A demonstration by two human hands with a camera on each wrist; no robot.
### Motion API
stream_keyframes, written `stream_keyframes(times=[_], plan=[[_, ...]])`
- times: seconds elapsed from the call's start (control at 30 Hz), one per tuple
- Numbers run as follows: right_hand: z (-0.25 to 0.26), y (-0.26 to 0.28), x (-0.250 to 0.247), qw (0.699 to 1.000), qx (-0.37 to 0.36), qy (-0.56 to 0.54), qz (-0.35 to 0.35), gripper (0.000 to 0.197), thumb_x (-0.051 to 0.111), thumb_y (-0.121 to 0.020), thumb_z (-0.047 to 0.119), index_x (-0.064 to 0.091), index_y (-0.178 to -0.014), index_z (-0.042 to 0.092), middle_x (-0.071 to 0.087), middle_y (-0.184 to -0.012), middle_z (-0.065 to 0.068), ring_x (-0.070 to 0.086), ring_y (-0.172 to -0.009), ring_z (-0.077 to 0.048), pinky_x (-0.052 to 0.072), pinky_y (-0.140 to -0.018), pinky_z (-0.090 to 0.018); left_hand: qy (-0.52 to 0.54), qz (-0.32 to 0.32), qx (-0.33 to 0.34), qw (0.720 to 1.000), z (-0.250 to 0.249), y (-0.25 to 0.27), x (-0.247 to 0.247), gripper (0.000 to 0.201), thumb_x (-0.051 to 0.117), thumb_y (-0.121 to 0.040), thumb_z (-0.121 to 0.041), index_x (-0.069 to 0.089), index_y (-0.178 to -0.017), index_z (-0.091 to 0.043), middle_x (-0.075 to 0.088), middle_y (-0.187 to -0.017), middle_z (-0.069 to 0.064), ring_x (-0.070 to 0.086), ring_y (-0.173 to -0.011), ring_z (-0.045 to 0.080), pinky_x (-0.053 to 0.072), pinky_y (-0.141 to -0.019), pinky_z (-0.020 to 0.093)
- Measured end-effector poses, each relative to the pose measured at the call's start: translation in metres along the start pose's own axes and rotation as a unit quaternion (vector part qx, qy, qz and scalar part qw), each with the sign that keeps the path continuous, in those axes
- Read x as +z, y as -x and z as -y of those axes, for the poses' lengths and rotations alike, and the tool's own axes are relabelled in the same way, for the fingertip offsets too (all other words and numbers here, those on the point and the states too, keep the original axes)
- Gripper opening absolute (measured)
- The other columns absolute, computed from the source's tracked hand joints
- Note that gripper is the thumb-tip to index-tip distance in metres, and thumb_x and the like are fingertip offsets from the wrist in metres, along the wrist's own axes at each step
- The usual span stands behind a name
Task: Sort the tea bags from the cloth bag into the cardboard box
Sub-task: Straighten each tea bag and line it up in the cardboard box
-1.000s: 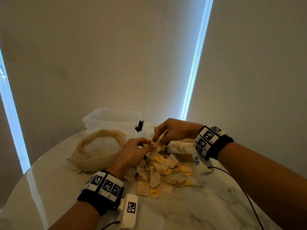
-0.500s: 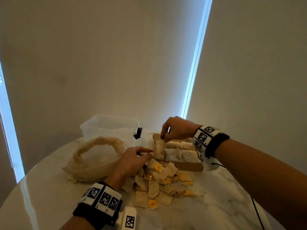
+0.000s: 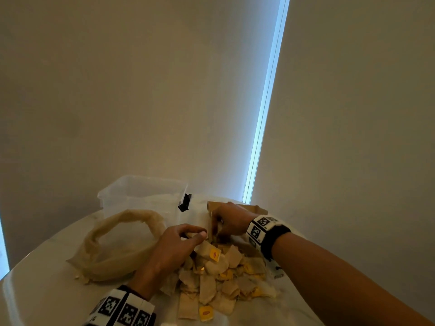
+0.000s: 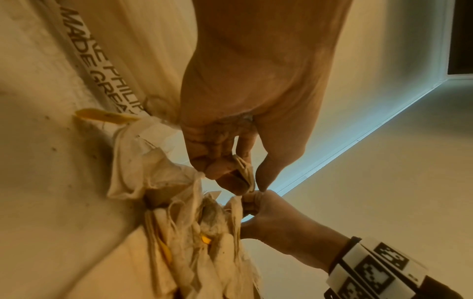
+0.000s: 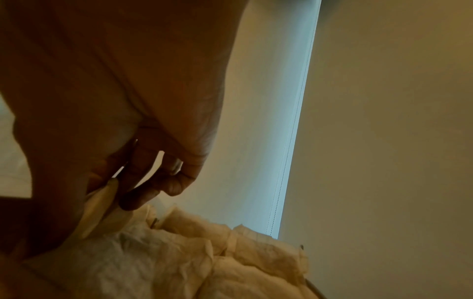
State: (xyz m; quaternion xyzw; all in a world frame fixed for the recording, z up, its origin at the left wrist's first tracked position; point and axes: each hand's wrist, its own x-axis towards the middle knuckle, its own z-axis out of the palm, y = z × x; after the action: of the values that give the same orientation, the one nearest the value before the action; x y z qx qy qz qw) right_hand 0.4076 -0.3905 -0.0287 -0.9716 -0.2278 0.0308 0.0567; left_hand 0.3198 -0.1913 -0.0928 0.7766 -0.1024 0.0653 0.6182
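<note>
At the cardboard box (image 3: 255, 209), my right hand (image 3: 231, 221) and left hand (image 3: 175, 247) each pinch a tea bag (image 4: 244, 170); crowded fingers could tear one.

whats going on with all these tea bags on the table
A person is sorting tea bags into a cardboard box at the far side of a marble table. The right hand is down in the box, pinching a tea bag. The left hand pinches another bag just above the loose pile. The cloth bag lies slumped to the left, in front of a clear plastic tub.
</note>
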Motion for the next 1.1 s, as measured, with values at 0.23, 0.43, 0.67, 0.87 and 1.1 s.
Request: stream_keyframes(times=[0.23,0.43,0.67,0.87,1.1], plan=[[0.006,-0.006,0.003,0.996,-0.010,0.083,-0.035,0.032,0.087,-0.084,0.024,0.069,-0.109,0.018,0.062,-0.106,0.002,0.061,-0.097,-0.019,0.055,-0.084,-0.029,-0.005,-0.001,0.000,1.000,-0.001,0.000,0.000,0.011,0.072,-0.099,-0.034,0.080,-0.107,-0.032,0.072,-0.097,-0.008,0.072,-0.088,0.014,0.049,-0.055,0.013],[0.002,-0.001,0.000,0.992,-0.017,0.096,-0.081,0.031,0.087,-0.085,0.024,0.068,-0.110,0.017,0.050,-0.125,0.000,0.052,-0.089,-0.016,0.040,-0.071,-0.021,0.005,0.002,-0.001,1.000,-0.004,0.001,0.001,0.012,0.073,-0.098,-0.031,0.080,-0.108,-0.029,0.072,-0.097,-0.005,0.072,-0.083,0.015,0.050,-0.053,0.015],[-0.002,0.001,0.005,0.990,0.005,0.089,-0.105,0.036,0.091,-0.080,0.036,0.068,-0.101,0.018,0.050,-0.119,0.000,0.054,-0.090,-0.017,0.045,-0.071,-0.022,0.001,-0.005,-0.007,1.000,-0.001,0.000,0.002,0.011,0.071,-0.100,-0.035,0.080,-0.107,-0.034,0.073,-0.102,-0.004,0.073,-0.091,0.017,0.052,-0.058,0.020],[-0.003,-0.008,0.021,0.989,0.032,0.092,-0.112,0.031,0.089,-0.081,0.037,0.068,-0.097,0.020,0.050,-0.116,0.001,0.054,-0.092,-0.017,0.054,-0.077,-0.027,0.023,-0.001,0.005,1.000,-0.003,0.002,0.001,0.018,0.066,-0.104,-0.025,0.079,-0.109,-0.036,0.076,-0.108,-0.001,0.076,-0.077,0.020,0.055,-0.055,0.026],[0.004,0.031,-0.021,0.979,0.023,-0.150,-0.137,0.025,0.086,-0.088,0.036,0.073,-0.104,0.022,0.066,-0.102,0.009,0.064,-0.091,-0.009,0.047,-0.075,-0.018,0.045,0.017,-0.008,0.999,-0.013,0.007,0.001,0.041,0.071,-0.100,-0.028,0.057,-0.135,-0.043,0.076,-0.109,0.005,0.077,-0.073,0.023,0.059,-0.056,0.030]])
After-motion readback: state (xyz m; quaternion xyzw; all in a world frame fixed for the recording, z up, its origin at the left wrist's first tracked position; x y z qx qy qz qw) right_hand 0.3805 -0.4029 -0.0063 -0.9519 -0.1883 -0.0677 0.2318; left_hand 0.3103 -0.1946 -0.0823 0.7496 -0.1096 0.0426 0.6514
